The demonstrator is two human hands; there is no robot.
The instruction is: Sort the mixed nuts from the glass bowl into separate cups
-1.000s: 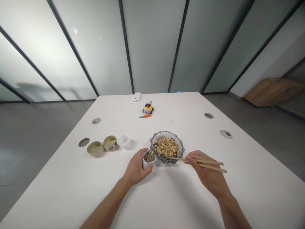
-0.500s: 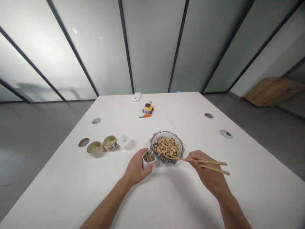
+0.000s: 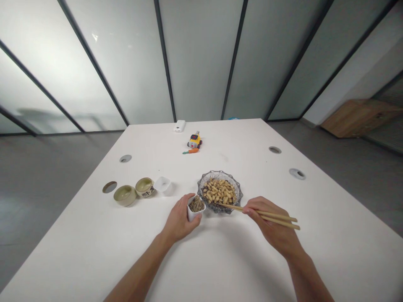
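A small white cup of striped sunflower seeds is gripped between the thumb and fingers of my left hand. It stands against the near left rim of a clear glass bowl with a scalloped edge. Peanuts in their shells fill most of the bowl, with darker seeds showing along its near side. My right hand is closed around a pair of wooden chopsticks. Their tips dip into the near part of the bowl, where the exact contact is too small to make out.
Left of the cup stand an empty-looking white cup and two olive-green bowls. Farther back lie a toy carrot, a yellow toy car and a white box-like device. Round holes pierce the white tabletop.
The chopsticks' tips have drawn closer together in the bowl, and my right hand has shifted slightly left. My left hand keeps its hold on the cup. The whole view has moved a little.
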